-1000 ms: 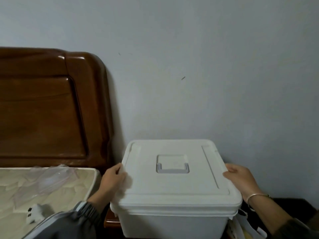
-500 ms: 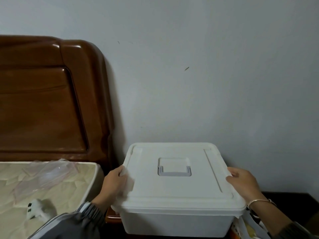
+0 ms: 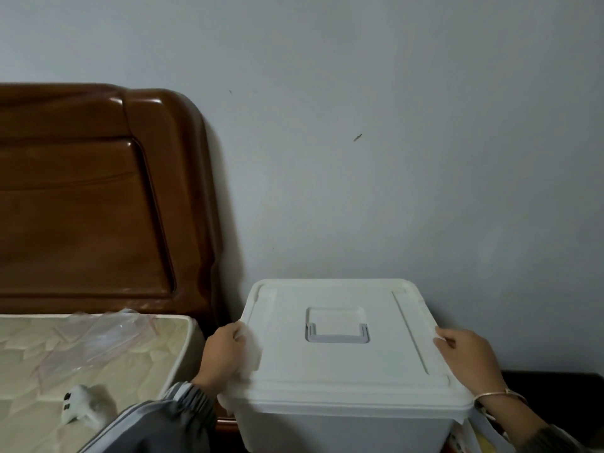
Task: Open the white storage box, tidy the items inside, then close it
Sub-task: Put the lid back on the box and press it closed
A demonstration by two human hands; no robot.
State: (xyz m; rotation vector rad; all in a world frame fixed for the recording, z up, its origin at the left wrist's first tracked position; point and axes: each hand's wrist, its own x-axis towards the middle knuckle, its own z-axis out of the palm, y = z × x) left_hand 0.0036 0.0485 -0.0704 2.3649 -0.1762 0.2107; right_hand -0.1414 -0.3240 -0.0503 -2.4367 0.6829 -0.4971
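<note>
Seen from the head camera, the white storage box (image 3: 346, 416) stands against a pale grey wall (image 3: 392, 125), just right of a bed, with its lid (image 3: 343, 361) seated flat on top. The lid is smooth matte plastic, squarish with rounded corners, a raised rim and a shallow straight groove along its right side. In the middle sits a rectangular recess with a grey fold-down handle (image 3: 337, 336) lying flush.

The left hand (image 3: 224, 354) grips the lid's left edge: the fingers curl around the rim, the thumb lying on the top surface, closed on the plastic. A grey sleeve with a striped ribbed cuff (image 3: 186, 392) covers the wrist. The right hand (image 3: 465, 358) clasps the right edge the same way, fingers bent over the rim and touching it; a thin metal bangle (image 3: 496, 394) circles that wrist.

To the left, a glossy dark-brown wooden headboard (image 3: 98, 204) with a rounded corner and a sunken panel leans up the wall. Below it lies a cream quilted mattress (image 3: 32, 361) with a stitched leaf-like pattern. On it rest a crumpled sheet of clear plastic film (image 3: 108, 338) and a small white plug adapter (image 3: 75, 407) with dark slots. Behind the right hand a dark surface (image 3: 555, 387) shows, and papers or bags (image 3: 470, 439), too cut off to identify, poke out beside the box's lower right corner.
</note>
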